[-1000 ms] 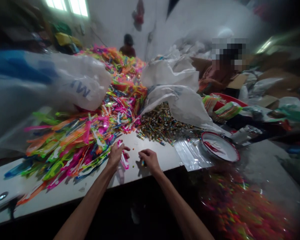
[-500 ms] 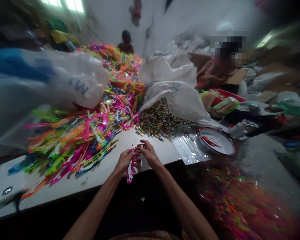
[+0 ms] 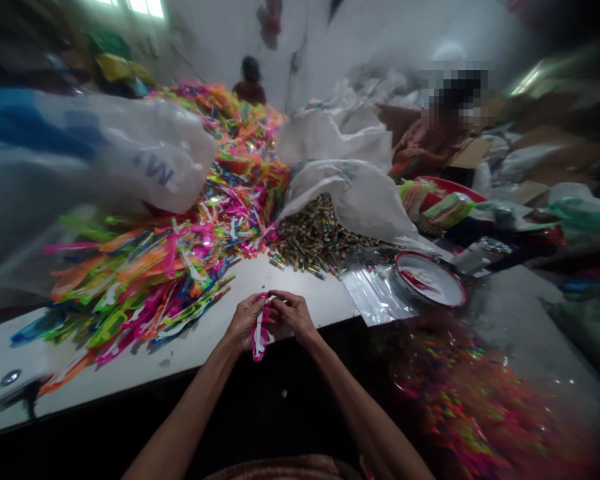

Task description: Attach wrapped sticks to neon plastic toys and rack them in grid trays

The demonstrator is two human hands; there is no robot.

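Pink and white plastic piece point(image 3: 259, 327)

The only camera is worn on the person's head, so the view comes from above the forearms point(image 3: 195, 407), which enter at the lower edge. It faces forward and down. The left hand point(image 3: 244, 323) and the right hand point(image 3: 295, 315) are near, about at the middle. The white table point(image 3: 313, 297) crosses obliquely, and the grey wall point(image 3: 370, 40) stands far behind. Toward its borders, the wide view becomes stretched and blurred.
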